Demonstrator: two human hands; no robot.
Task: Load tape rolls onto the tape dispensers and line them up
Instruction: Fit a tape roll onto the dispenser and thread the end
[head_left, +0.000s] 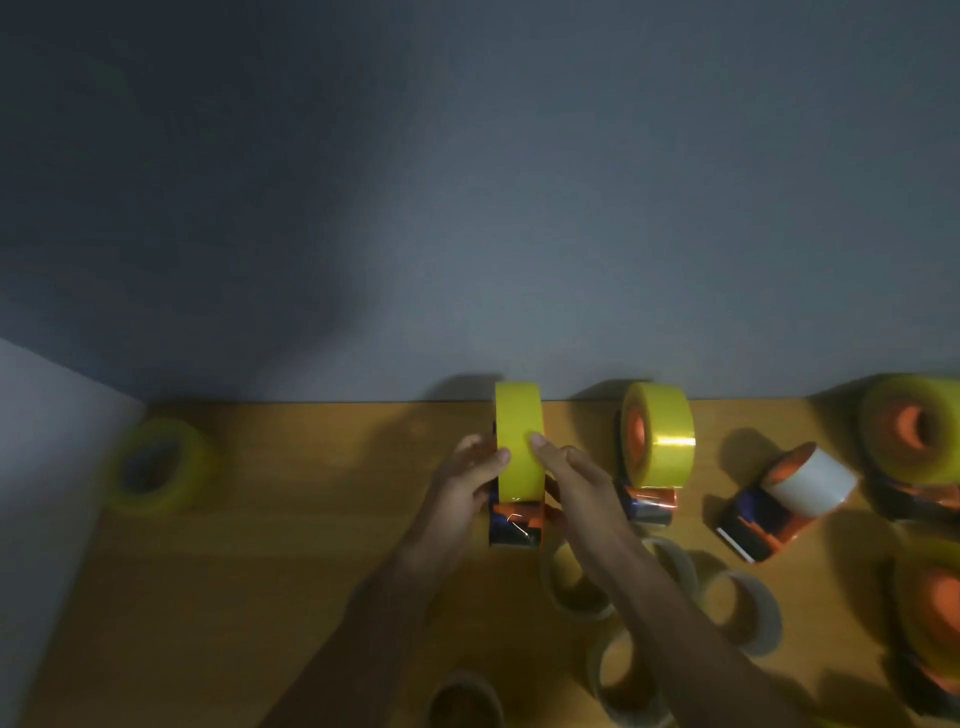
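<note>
A yellow tape roll stands on edge in an orange and blue dispenser near the wall. My left hand grips the roll's left side, thumb on its face. My right hand holds its right side, thumb on the yellow band. To the right stands a second loaded dispenser with a yellow roll. Further right a dispenser with a white roll lies tilted. Two more loaded dispensers sit at the right edge. A loose yellow roll lies far left.
Several empty cardboard cores lie on the wooden table near my forearms. A grey wall rises right behind the table's far edge. A pale panel borders the left side.
</note>
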